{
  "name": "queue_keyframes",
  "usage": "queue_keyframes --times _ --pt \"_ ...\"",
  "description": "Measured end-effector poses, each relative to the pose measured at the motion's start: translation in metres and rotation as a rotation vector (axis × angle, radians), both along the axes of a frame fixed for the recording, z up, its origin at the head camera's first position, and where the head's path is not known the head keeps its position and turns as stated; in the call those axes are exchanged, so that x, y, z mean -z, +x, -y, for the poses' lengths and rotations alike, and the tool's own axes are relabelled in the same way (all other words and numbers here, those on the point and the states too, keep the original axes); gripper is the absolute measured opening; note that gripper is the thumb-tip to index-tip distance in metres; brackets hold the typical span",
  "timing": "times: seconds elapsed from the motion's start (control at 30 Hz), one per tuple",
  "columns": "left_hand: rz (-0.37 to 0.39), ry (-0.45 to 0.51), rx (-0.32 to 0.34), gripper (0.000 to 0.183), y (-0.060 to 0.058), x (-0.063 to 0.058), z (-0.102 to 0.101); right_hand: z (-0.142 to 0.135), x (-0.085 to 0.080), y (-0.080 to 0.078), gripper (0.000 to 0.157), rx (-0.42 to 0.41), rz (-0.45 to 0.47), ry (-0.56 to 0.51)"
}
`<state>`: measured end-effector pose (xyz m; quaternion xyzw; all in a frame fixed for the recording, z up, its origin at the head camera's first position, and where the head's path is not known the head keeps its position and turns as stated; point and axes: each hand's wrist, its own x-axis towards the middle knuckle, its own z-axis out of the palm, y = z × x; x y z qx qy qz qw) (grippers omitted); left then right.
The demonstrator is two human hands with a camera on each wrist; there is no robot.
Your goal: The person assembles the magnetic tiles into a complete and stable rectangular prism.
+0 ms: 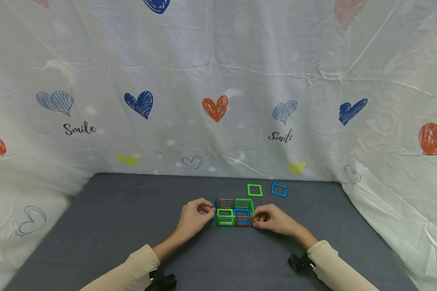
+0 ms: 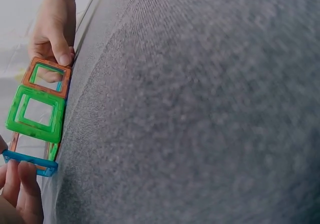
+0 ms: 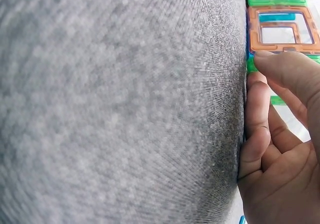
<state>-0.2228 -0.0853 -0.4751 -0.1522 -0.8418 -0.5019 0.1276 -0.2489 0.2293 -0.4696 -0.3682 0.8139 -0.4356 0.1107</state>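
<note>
A box-like structure of magnetic tiles (image 1: pixel 225 224) with open square frames in green, orange and blue stands on the grey table, between both hands. At its left side, my left hand (image 1: pixel 194 218) pinches a blue magnetic tile (image 2: pixel 31 160) upright between thumb and fingers, right at the structure's edge. My right hand (image 1: pixel 274 220) grips the opposite end, its thumb at the corner of the front orange tile (image 3: pixel 254 29) and its curled fingers by the green side tile. In the left wrist view, a front green tile (image 2: pixel 14 109) sits beside the orange one.
Behind the structure, a loose green tile (image 1: pixel 255 195) and a loose blue tile (image 1: pixel 278 195) lie flat near the far edge of the grey-covered table (image 1: pixel 138 226). A white curtain (image 1: pixel 175 133) printed with hearts hangs behind the table and along its sides.
</note>
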Motion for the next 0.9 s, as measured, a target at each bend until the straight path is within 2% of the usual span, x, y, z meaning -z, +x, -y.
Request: queue_keyframes --times 0.27,0.73,0.9 --pt "0.091 0.030 0.052 0.005 -0.0015 -0.0016 -0.0010 0.0003 -0.0017 0.0010 0.007 0.008 0.015 -0.001" --pt "0.163 0.026 0.076 0.010 -0.0019 -0.0047 0.0004 -0.0007 0.0021 -0.0014 0.007 0.005 0.021 0.000" --pt "0.201 0.017 0.107 0.013 -0.0023 -0.0071 0.0027 0.0003 -0.0002 -0.0010 0.007 0.006 0.024 0.001"
